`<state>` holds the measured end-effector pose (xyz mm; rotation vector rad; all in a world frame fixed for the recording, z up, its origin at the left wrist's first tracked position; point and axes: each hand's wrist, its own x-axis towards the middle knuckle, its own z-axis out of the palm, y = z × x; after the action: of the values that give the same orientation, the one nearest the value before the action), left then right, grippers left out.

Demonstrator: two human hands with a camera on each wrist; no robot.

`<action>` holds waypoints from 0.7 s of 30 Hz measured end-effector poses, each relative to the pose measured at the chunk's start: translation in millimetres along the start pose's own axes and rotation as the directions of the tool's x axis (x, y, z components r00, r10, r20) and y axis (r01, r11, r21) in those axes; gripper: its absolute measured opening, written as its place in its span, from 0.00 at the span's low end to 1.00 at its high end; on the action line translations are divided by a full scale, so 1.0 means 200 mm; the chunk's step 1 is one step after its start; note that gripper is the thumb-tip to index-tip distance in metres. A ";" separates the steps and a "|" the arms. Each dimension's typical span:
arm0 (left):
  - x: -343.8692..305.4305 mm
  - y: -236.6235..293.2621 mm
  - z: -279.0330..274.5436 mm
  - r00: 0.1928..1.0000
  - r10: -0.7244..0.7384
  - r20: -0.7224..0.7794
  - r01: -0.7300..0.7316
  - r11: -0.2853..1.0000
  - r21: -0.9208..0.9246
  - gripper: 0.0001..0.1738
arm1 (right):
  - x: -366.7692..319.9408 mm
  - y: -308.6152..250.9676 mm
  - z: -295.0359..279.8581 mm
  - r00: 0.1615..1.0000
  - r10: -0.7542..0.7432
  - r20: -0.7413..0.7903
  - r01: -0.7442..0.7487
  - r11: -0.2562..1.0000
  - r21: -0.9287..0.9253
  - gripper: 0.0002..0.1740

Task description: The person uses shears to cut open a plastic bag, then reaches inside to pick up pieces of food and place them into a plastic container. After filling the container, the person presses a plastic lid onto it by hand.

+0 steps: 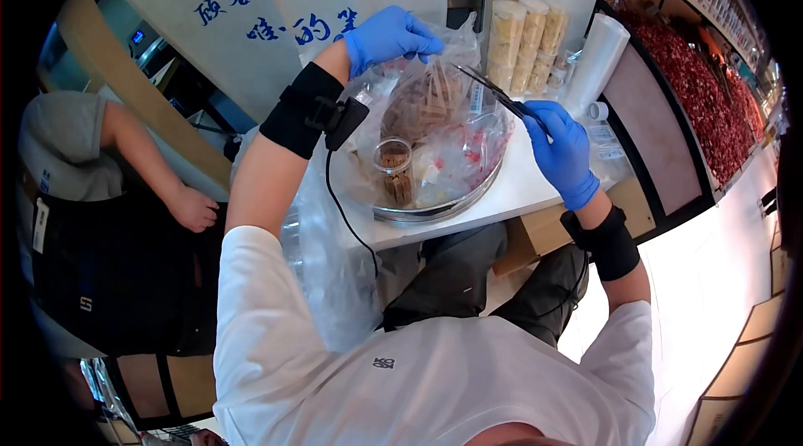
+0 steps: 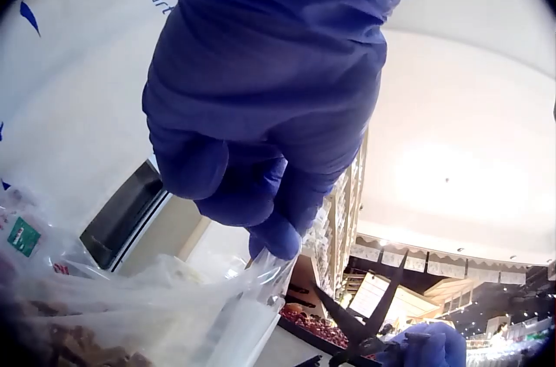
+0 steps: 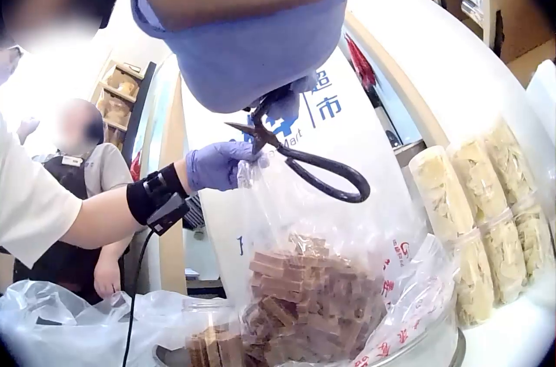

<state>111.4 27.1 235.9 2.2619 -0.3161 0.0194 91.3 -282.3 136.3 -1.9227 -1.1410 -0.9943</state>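
Gloved left hand (image 1: 389, 34) pinches bag (image 1: 439, 111) top, bag hanging upright over tray (image 1: 435, 212) on tabletop (image 1: 523, 187); right hand (image 1: 562, 149) grips scissors (image 1: 492, 91), blades parted, tips pointing left, just beside bag neck.

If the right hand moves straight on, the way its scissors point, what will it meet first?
Most likely the clear plastic bag of brown sticks, just below where the left hand pinches its top. The scissors in the right hand point at it; the gap is hard to judge.

On my surface (image 1: 519, 187): three tubs of pale slices (image 1: 527, 40); one film roll (image 1: 597, 61). Beside me: a bin of red dried goods (image 1: 703, 103).
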 end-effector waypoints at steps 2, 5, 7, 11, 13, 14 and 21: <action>0.01 0.02 0.01 1.000 0.007 0.015 -0.007 1.000 0.004 0.13 | 0.01 0.01 0.01 0.999 0.002 0.034 -0.001 0.999 -0.038 0.09; 0.03 0.03 0.02 1.000 0.013 0.020 -0.013 1.000 0.017 0.13 | 0.03 0.01 0.04 0.992 -0.064 0.112 0.076 0.991 -0.108 0.09; 0.03 0.02 0.02 1.000 0.013 0.014 -0.013 1.000 0.028 0.12 | 0.06 0.02 0.06 0.981 -0.132 0.144 0.151 0.980 -0.129 0.09; 0.04 0.00 0.02 0.997 0.081 0.003 -0.080 0.996 -0.050 0.13 | 0.09 0.04 0.09 0.980 -0.146 0.136 0.162 0.980 -0.117 0.09; 0.04 -0.01 0.02 0.997 0.083 0.010 -0.082 0.993 -0.080 0.13 | 0.10 0.05 0.08 0.971 -0.187 0.148 0.206 0.971 -0.121 0.09; 0.05 -0.02 0.00 0.997 0.079 0.020 -0.077 0.993 -0.090 0.13 | 0.10 0.05 0.08 0.971 -0.190 0.147 0.208 0.971 -0.119 0.09; 0.02 0.04 0.01 0.999 0.034 0.024 -0.033 0.999 -0.032 0.14 | 0.07 0.05 0.10 0.974 -0.188 0.129 0.200 0.975 -0.093 0.10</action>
<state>112.4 20.6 241.4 2.2269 -0.3646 0.0046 109.9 -264.7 136.8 -2.0058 -1.3924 -1.0737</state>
